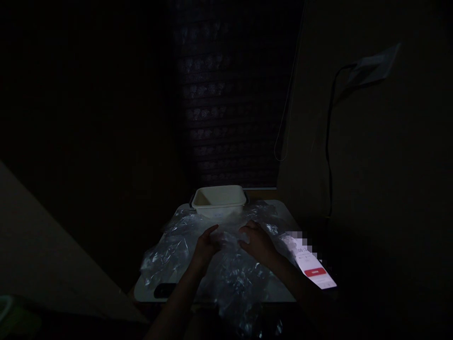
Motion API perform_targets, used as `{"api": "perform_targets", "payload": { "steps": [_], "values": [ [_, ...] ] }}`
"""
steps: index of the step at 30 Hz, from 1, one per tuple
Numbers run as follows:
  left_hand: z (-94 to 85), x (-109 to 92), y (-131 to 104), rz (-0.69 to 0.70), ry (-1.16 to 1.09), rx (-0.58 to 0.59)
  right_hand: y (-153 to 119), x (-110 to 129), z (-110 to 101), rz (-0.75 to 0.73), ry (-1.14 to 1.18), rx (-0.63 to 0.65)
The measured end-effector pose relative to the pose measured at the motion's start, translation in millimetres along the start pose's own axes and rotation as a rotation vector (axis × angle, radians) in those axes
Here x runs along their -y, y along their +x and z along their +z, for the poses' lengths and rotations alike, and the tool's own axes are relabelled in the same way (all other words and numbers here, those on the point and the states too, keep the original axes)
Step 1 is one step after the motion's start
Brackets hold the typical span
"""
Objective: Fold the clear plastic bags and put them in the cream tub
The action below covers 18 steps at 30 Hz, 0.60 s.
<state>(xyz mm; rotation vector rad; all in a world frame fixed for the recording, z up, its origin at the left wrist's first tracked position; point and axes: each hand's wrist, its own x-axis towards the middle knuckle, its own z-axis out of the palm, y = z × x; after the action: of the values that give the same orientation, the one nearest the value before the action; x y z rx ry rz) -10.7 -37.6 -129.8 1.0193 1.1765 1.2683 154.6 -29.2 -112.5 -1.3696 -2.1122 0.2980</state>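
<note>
Crumpled clear plastic film (pixel 233 269) is spread over a white tabletop (pixel 143 290) and hangs over its front edge. My left hand (pixel 207 248) is above the middle of the film, its finger and thumb apart. Opposite it, my right hand (pixel 257 242) curves inward, with a gap between thumb and forefinger. Both hands are at or just over the film; dim light hides whether they touch it. Behind them stands a white rectangular tub (pixel 219 209) with dark side handles.
A lit phone (pixel 314 267) leans at the table's right edge. A dark oblong slot (pixel 165 290) is at the front left of the tabletop. On the right wall, a black cord (pixel 329 141) hangs from an outlet plate (pixel 375 66). A dark blind (pixel 230 94) covers the back.
</note>
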Motion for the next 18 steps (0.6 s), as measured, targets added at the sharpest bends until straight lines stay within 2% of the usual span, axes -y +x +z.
{"api": "perform_targets", "payload": {
  "steps": [5,8,11,13,16,18],
  "values": [
    [-0.5,3.2,1.6,-0.025,0.011,0.041,8.4,1.7,-0.7,0.273,-0.031,-0.054],
    [2.3,4.4,4.4,-0.053,0.035,-0.011,10.6,0.6,4.1,0.321,0.011,-0.019],
    [3.9,5.1,6.2,-0.045,0.047,-0.034,9.9,-1.1,9.3,0.215,0.243,0.154],
    [3.5,5.2,6.1,-0.035,0.049,-0.021,6.9,-0.5,9.7,0.071,0.416,0.240],
    [1.8,5.6,5.5,-0.017,0.050,-0.021,0.2,3.0,6.8,-0.148,0.443,0.233],
    [0.9,6.6,5.6,-0.006,0.046,-0.024,-2.4,5.3,6.2,-0.199,0.339,0.185]
  ]
}}
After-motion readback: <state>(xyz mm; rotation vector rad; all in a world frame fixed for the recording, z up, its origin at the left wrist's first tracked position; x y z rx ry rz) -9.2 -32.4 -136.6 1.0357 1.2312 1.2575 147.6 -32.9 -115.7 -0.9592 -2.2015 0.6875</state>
